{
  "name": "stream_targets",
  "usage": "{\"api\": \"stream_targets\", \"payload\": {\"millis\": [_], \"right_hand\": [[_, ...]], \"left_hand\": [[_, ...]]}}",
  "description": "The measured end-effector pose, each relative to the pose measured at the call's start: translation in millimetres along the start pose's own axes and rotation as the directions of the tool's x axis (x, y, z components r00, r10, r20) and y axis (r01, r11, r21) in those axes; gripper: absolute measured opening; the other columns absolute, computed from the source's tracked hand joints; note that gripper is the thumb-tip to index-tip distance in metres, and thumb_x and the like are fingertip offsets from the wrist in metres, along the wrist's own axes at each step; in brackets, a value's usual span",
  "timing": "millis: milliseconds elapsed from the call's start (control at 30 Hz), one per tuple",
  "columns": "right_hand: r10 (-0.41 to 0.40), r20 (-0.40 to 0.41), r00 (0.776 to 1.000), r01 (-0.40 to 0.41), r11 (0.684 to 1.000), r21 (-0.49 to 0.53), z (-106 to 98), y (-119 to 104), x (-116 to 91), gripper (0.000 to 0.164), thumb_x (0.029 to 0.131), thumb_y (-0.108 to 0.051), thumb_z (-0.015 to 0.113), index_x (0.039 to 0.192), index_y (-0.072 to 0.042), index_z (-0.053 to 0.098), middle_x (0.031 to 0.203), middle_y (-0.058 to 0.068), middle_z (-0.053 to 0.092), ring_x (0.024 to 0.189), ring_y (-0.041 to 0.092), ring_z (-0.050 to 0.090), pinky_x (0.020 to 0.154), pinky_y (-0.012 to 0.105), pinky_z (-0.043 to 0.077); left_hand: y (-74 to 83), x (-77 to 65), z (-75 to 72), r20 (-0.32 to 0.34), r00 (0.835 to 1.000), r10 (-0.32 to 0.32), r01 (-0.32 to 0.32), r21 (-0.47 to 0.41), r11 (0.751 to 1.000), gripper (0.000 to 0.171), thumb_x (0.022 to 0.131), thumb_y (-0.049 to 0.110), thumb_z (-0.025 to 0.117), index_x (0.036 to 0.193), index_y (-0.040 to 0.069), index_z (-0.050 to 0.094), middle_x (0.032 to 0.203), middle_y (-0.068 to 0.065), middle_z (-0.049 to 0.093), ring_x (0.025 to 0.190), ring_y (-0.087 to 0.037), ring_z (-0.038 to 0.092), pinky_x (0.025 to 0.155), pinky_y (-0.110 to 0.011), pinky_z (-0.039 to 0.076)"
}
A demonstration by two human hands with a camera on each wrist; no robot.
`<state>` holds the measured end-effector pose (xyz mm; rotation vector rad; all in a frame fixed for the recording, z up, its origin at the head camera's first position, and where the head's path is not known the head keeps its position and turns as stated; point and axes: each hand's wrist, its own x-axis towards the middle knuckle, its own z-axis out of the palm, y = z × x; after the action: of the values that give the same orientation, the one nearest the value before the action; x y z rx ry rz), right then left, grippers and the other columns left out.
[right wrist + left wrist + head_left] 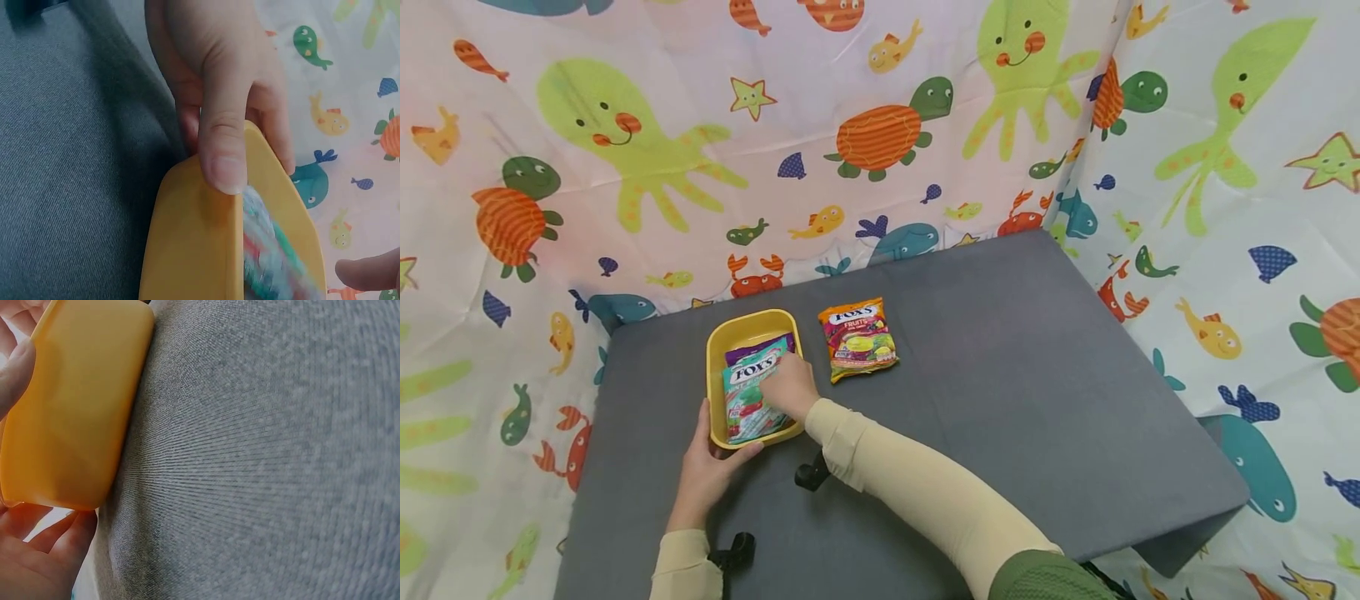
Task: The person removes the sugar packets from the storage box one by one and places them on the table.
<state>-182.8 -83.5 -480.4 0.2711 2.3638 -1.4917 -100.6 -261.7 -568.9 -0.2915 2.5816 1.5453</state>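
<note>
A yellow plastic tub (713,392) stands at the left of the table. Inside it lies a teal Fox's candy bag (751,408), with a purple bag (752,348) partly hidden beneath. My left hand (706,471) grips the tub's near left corner. Its thumb (224,156) presses the near wall, while fingers (69,537) wrap the left side. My right hand (792,387) reaches over the right rim, right at the teal bag's edge. In the right wrist view one straight finger (372,273) shows apart from the bag; the other fingers are out of sight.
An orange Fox's Fruits bag (859,340) lies flat to the right of the tub. The grey cloth-covered table (1000,375) extends far to the right. A sea-animal curtain (805,183) hangs along its back and sides.
</note>
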Motion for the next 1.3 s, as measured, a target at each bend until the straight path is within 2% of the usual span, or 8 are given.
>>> {"api": "stream_targets", "payload": {"millis": [167,300,500,567,733,933,1167,1300], "right_hand": [[0.013,0.039,0.999,-0.013,1.0,0.015,-0.1,1.0,1.5,0.038,0.09,-0.019,0.075,0.123,-0.002,0.064,0.097,0.005,0.064,0.083,0.016,0.062,0.082,0.038,0.061],[-0.012,0.071,0.997,0.014,0.999,-0.034,-1.3,0.9,1.3,0.037,0.089,-0.018,0.076,0.121,-0.004,0.066,0.098,0.005,0.065,0.084,0.017,0.062,0.081,0.038,0.061],[-0.11,0.1,0.989,0.124,0.98,-0.157,1.1,-0.7,-3.6,0.059,0.09,-0.02,0.077,0.144,-0.01,0.055,0.127,0.006,0.066,0.101,0.018,0.063,0.093,0.038,0.058],[-0.134,0.107,0.985,0.151,0.972,-0.179,2.3,-1.1,-4.9,0.062,0.09,-0.022,0.076,0.147,-0.012,0.053,0.13,0.005,0.065,0.104,0.018,0.063,0.094,0.038,0.058],[-0.151,0.121,0.981,0.172,0.968,-0.186,3.9,1.5,-2.9,0.061,0.092,-0.025,0.075,0.147,-0.012,0.052,0.128,0.006,0.066,0.098,0.016,0.064,0.091,0.036,0.059],[-0.143,0.146,0.979,0.166,0.973,-0.16,0.9,6.3,2.2,0.046,0.09,-0.028,0.077,0.128,-0.005,0.067,0.102,0.003,0.071,0.079,0.012,0.064,0.075,0.029,0.06],[-0.135,0.136,0.981,0.157,0.973,-0.167,0.8,6.7,1.5,0.052,0.092,-0.024,0.075,0.139,-0.006,0.06,0.12,0.006,0.07,0.09,0.014,0.065,0.08,0.032,0.061],[-0.105,0.123,0.987,0.123,0.982,-0.142,1.4,8.2,2.9,0.053,0.092,-0.022,0.076,0.14,-0.006,0.06,0.118,0.007,0.069,0.089,0.015,0.065,0.078,0.033,0.061]], "left_hand": [[-2.0,-2.5,-2.1,-0.008,1.0,0.009,-0.009,0.004,1.0,0.118,0.083,0.046,0.081,0.162,0.038,-0.006,0.17,-0.004,0.015,0.152,-0.035,0.028,0.119,-0.055,0.03],[-0.6,-1.6,-3.0,-0.011,1.0,0.022,-0.022,0.007,1.0,0.117,0.082,0.048,0.081,0.162,0.039,-0.005,0.169,-0.005,0.017,0.151,-0.035,0.03,0.118,-0.055,0.031],[-0.1,-0.7,-2.7,0.005,1.0,0.007,-0.007,0.004,1.0,0.118,0.083,0.05,0.08,0.162,0.037,-0.006,0.169,-0.005,0.017,0.151,-0.035,0.03,0.118,-0.055,0.032],[0.2,-0.9,-2.8,0.004,1.0,0.003,-0.003,0.001,1.0,0.118,0.083,0.051,0.08,0.162,0.036,-0.007,0.17,-0.005,0.016,0.152,-0.035,0.03,0.118,-0.055,0.032],[1.1,-1.8,-2.7,0.0,1.0,0.003,-0.003,-0.009,1.0,0.118,0.082,0.051,0.08,0.162,0.035,-0.006,0.17,-0.005,0.016,0.152,-0.035,0.029,0.118,-0.056,0.031],[-0.7,-1.9,-1.5,-0.006,1.0,0.02,-0.02,0.001,1.0,0.117,0.083,0.051,0.079,0.162,0.037,-0.006,0.169,-0.006,0.019,0.151,-0.036,0.031,0.117,-0.056,0.033],[0.3,-0.9,-1.0,-0.003,1.0,0.017,-0.017,0.005,1.0,0.118,0.082,0.051,0.08,0.162,0.037,-0.006,0.169,-0.007,0.02,0.151,-0.035,0.031,0.118,-0.056,0.032],[0.7,-0.6,-0.6,0.001,1.0,0.002,-0.002,0.011,1.0,0.119,0.082,0.052,0.08,0.161,0.039,-0.007,0.169,-0.007,0.02,0.151,-0.035,0.031,0.118,-0.056,0.032]]}}
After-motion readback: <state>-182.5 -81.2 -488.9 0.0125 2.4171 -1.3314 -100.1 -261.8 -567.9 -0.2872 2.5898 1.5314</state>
